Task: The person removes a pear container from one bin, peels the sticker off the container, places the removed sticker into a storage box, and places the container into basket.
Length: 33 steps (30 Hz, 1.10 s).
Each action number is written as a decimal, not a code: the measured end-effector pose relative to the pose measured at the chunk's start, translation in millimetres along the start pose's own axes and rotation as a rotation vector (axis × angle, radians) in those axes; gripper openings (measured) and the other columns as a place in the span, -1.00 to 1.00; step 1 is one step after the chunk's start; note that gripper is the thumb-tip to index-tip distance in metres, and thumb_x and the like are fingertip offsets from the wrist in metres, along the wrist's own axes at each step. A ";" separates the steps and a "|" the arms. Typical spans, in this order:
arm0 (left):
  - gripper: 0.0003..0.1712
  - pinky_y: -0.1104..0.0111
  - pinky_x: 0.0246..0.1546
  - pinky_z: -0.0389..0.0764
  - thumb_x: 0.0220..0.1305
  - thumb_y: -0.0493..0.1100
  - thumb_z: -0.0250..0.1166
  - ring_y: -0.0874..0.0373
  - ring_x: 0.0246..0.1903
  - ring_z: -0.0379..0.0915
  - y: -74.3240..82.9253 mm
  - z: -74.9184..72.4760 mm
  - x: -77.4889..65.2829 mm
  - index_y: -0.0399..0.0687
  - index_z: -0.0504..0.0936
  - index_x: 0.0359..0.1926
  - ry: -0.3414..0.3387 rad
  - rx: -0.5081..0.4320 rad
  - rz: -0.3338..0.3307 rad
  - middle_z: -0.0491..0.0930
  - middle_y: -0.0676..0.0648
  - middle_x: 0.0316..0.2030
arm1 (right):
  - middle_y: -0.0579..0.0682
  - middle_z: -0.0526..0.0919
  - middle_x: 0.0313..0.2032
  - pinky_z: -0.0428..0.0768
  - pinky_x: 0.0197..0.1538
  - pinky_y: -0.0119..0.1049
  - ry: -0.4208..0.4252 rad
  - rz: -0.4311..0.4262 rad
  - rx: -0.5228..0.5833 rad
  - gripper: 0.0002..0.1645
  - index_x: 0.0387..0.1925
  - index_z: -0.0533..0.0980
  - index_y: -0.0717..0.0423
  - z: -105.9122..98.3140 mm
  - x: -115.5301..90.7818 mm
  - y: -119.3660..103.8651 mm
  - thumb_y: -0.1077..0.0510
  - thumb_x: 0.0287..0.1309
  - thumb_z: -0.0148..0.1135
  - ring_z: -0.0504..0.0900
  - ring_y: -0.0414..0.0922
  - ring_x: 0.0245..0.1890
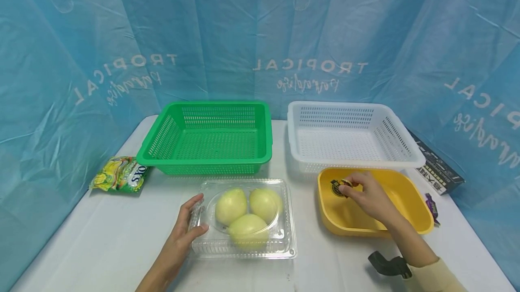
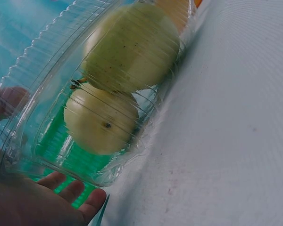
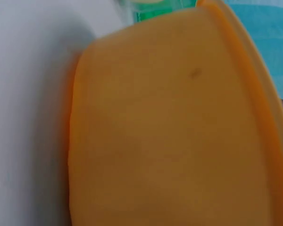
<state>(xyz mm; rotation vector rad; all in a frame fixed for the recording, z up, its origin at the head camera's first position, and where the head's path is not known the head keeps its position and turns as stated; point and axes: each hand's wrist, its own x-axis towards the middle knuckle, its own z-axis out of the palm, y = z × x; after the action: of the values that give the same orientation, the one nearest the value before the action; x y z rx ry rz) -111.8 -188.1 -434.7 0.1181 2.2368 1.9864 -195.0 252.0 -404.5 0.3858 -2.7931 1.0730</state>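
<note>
A clear plastic clamshell box [image 1: 287,220] with three pale yellow-green round fruits [image 1: 248,232] inside stands at the table's middle. My left hand [image 1: 180,231] holds its left end, thumb on the lid's edge and fingers along the side. In the left wrist view several fingertips [image 2: 92,205] lie by the box's end. Over the yellow basin [image 1: 375,231], my right hand [image 1: 371,195] pinches a small black-and-gold wrapped piece [image 1: 337,188], partly covered by the fingers. The right wrist view shows the basin's outer wall [image 3: 170,122], and the right hand is hidden there.
Behind stand a green basket [image 1: 203,168] and a white basket [image 1: 357,164]. A green-yellow snack bag [image 1: 119,174] lies at left. To the right are a black box [image 1: 436,165] and a purple-wrapped sweet [image 1: 432,208]. Blue curtains [image 1: 227,34] surround the table.
</note>
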 end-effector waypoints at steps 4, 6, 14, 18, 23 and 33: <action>-0.23 -0.40 0.22 -0.48 0.31 -0.20 0.07 -0.16 0.44 -0.75 0.4 0.1 0.5 0.14 -0.09 0.44 0.003 -0.003 0.001 -0.37 -0.08 0.49 | -0.06 0.51 -0.47 0.24 -0.28 -0.34 -0.024 0.029 -0.034 -0.81 -0.53 0.53 0.01 -4.6 -0.2 7.3 0.07 0.13 0.29 0.28 -0.10 -0.28; -0.22 -0.39 0.23 -0.48 0.30 -0.21 0.07 -0.15 0.45 -0.74 0.8 0.3 0.8 0.13 -0.09 0.44 0.005 -0.006 -0.001 -0.35 -0.07 0.49 | -0.06 0.49 -0.48 0.23 -0.30 -0.35 -0.039 0.042 -0.056 -0.80 -0.53 0.52 0.02 -6.9 -0.2 11.2 0.06 0.13 0.28 0.27 -0.09 -0.29; -0.22 -0.38 0.23 -0.48 0.29 -0.21 0.08 -0.15 0.45 -0.74 1.8 1.0 0.9 0.14 -0.09 0.44 0.013 -0.009 -0.013 -0.34 -0.06 0.49 | -0.13 0.37 -0.65 0.18 -0.55 -0.45 -0.119 0.064 -0.081 -0.74 -0.60 0.48 0.08 -11.5 0.9 25.1 0.09 0.12 0.29 0.21 -0.30 -0.63; -0.22 -0.38 0.24 -0.48 0.30 -0.21 0.08 -0.14 0.45 -0.74 1.9 1.1 1.4 0.13 -0.09 0.44 0.009 -0.012 -0.011 -0.35 -0.06 0.49 | -0.14 0.37 -0.67 0.18 -0.56 -0.45 -0.155 0.094 -0.083 -0.75 -0.60 0.47 0.10 -11.4 0.6 30.1 0.12 0.11 0.30 0.22 -0.32 -0.64; -0.22 -0.37 0.24 -0.49 0.30 -0.21 0.08 -0.13 0.45 -0.74 1.8 1.0 1.3 0.13 -0.09 0.44 0.005 -0.022 -0.008 -0.35 -0.06 0.49 | -0.15 0.34 -0.66 0.18 -0.56 -0.46 -0.190 0.109 -0.108 -0.74 -0.61 0.46 0.09 -9.2 -0.6 34.6 0.12 0.09 0.30 0.21 -0.31 -0.64; -0.22 -0.37 0.24 -0.50 0.30 -0.22 0.08 -0.13 0.45 -0.76 0.4 0.7 1.0 0.12 -0.09 0.44 0.002 -0.033 0.004 -0.36 -0.07 0.49 | -0.15 0.28 -0.66 0.14 -0.52 -0.43 -0.220 0.124 -0.181 -0.70 -0.62 0.40 0.07 -3.6 -2.4 36.3 0.10 0.11 0.28 0.23 -0.23 -0.60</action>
<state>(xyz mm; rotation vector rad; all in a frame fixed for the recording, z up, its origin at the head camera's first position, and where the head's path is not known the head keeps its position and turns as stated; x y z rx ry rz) -112.8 -187.2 -434.5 0.1172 2.2051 2.0253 -202.8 280.8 -425.6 0.3327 -3.1151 0.8348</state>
